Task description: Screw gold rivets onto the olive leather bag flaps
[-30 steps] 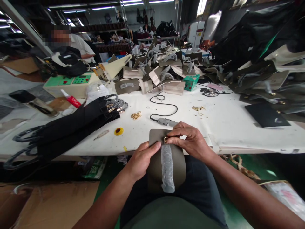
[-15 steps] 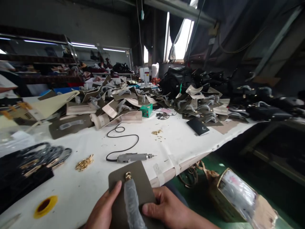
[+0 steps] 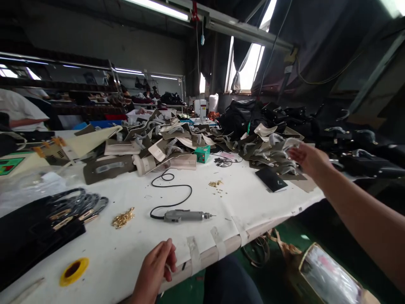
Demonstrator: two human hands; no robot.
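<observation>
My left hand (image 3: pixel 156 268) hovers at the table's near edge, fingers loosely curled and apart, holding nothing. Far to the right, my right hand (image 3: pixel 311 158) reaches over a pile of olive-grey bag panels (image 3: pixel 264 145) with plastic-wrapped handles. Its fingers point left, loosely spread beside a wrapped handle, and no panel is plainly in its grip. A grey electric screwdriver (image 3: pixel 185 215) lies on the white table (image 3: pixel 190 194) beyond my left hand. Small gold fittings form one heap (image 3: pixel 122 218) to its left and a smaller heap (image 3: pixel 215 184) farther back.
Black bag parts (image 3: pixel 41 223) and a yellow tape roll (image 3: pixel 74 271) lie at left. A green box (image 3: pixel 202 154) stands before more panels (image 3: pixel 109 167). Near the right edge is a black booklet (image 3: pixel 271 179). An open carton (image 3: pixel 329 274) stands on the floor. A person (image 3: pixel 22 107) is at far left.
The panel both hands held in front of me is out of them. My right hand has moved far right to the pile; my left stays near the table edge. The view has shifted slightly.
</observation>
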